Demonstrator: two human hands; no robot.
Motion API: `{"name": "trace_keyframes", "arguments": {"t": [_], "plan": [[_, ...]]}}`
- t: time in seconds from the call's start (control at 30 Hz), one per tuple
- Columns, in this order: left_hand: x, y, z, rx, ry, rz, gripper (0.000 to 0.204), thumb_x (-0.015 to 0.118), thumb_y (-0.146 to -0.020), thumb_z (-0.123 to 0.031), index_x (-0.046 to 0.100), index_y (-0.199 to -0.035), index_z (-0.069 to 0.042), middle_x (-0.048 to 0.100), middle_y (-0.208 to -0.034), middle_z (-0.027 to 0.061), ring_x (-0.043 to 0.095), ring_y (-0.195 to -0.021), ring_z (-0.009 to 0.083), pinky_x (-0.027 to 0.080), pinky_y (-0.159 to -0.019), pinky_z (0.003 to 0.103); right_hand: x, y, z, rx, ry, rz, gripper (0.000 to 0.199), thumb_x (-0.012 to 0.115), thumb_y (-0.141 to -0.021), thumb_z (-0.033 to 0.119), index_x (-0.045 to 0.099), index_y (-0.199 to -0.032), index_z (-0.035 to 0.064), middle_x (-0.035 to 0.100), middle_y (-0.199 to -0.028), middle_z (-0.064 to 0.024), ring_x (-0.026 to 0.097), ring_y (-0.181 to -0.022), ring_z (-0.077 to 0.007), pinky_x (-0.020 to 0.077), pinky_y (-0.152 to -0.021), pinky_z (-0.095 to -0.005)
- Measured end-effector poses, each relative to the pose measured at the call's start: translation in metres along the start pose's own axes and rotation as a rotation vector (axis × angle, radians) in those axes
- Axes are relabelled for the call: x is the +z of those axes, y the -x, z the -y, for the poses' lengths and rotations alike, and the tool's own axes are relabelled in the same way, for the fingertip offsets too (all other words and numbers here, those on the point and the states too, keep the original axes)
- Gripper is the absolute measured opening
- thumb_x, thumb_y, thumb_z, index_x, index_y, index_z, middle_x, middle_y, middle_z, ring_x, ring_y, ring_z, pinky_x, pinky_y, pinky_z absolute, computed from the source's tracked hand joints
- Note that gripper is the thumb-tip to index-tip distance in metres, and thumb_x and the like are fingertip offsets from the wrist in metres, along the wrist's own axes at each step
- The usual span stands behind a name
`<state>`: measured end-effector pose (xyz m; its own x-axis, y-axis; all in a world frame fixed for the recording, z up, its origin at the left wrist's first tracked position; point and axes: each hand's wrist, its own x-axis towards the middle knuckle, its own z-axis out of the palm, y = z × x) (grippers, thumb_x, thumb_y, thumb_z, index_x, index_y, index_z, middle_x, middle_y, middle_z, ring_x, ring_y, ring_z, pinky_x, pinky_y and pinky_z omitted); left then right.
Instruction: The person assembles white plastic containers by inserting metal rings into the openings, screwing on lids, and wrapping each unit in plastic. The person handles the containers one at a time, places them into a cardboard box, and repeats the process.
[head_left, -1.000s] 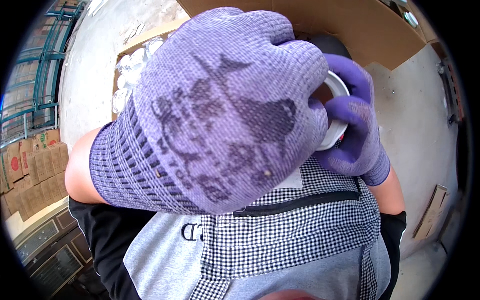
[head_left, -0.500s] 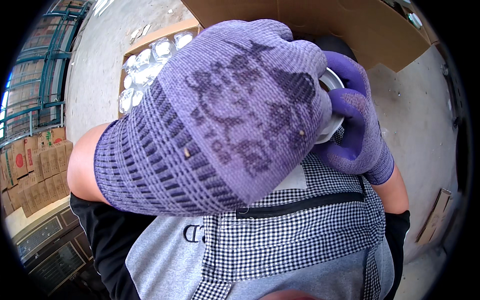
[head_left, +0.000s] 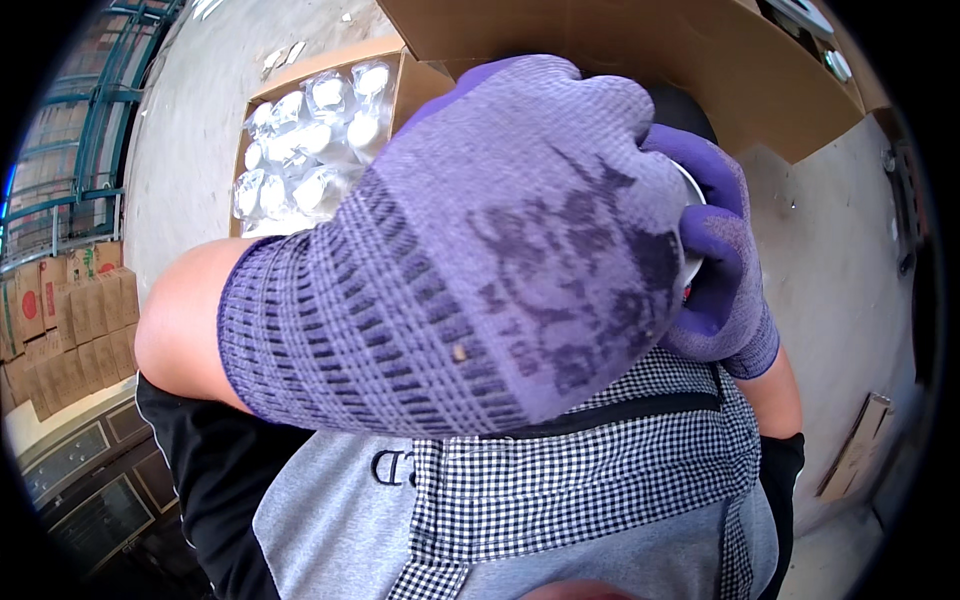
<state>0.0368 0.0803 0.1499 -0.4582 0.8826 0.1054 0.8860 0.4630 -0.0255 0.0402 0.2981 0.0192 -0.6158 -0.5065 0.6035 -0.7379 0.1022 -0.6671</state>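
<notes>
My left hand [head_left: 540,225], in a purple knit glove with dark stains, reaches across the middle with its back toward me. Its fingers curl down out of sight, and what they grip is hidden. Beyond it my right hand [head_left: 728,265], gloved the same way, closes its thumb and fingers around a round thing with a white rim [head_left: 694,192]. Just a sliver of that rim shows between the two hands, with a small spot of red below it. The rest of the round thing is covered by my left hand.
At the left stands an open carton [head_left: 400,85] with several white-topped, plastic-wrapped items [head_left: 318,138]. A large cardboard box [head_left: 600,35] lies ahead. Stacked brown cartons [head_left: 75,315] and a teal metal rack [head_left: 85,130] stand far left. Flat cardboard pieces [head_left: 855,447] lie at right.
Both hands have shifted slightly right, and my left hand has turned further over the round thing. Less of its white rim is visible now, and more of the carton at the left shows.
</notes>
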Motion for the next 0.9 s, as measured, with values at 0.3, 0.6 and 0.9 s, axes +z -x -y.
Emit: {"name": "trace_keyframes", "arguments": {"t": [0.3, 0.6, 0.9], "plan": [[0.007, 0.002, 0.007, 0.016, 0.078, -0.015, 0.025, 0.075, -0.071, -0.021, 0.073, -0.095, -0.013, 0.065, -0.095, 0.0036, 0.063, -0.08, 0.0188, 0.052, -0.066, 0.032, -0.007, -0.003, 0.012, 0.092, 0.134, 0.077, 0.068, 0.084, -0.056, 0.012, 0.054, -0.117, 0.012, 0.049, -0.141, -0.0247, 0.051, -0.127, -0.0435, 0.0441, -0.105, -0.053], [-0.008, 0.018, 0.005, -0.163, 0.144, 0.127, 0.033, 0.075, -0.069, -0.023, 0.074, -0.101, -0.014, 0.065, -0.093, 0.0047, 0.064, -0.077, 0.0198, 0.051, -0.062, 0.033, -0.001, -0.006, 0.021, 0.003, 0.155, 0.1, 0.079, 0.089, -0.059, 0.018, 0.047, -0.126, 0.013, 0.048, -0.142, -0.0276, 0.049, -0.129, -0.0506, 0.0407, -0.107, -0.0592], [-0.005, 0.02, -0.009, -0.264, 0.033, 0.144, 0.02, 0.075, -0.071, -0.029, 0.068, -0.083, -0.015, 0.058, -0.08, 0.0027, 0.059, -0.067, 0.0191, 0.049, -0.057, 0.035, 0.01, -0.011, 0.023, -0.011, 0.141, 0.061, 0.071, 0.085, -0.055, 0.015, 0.049, -0.115, 0.0093, 0.05, -0.139, -0.0286, 0.05, -0.128, -0.0508, 0.0411, -0.106, -0.0604]]}}
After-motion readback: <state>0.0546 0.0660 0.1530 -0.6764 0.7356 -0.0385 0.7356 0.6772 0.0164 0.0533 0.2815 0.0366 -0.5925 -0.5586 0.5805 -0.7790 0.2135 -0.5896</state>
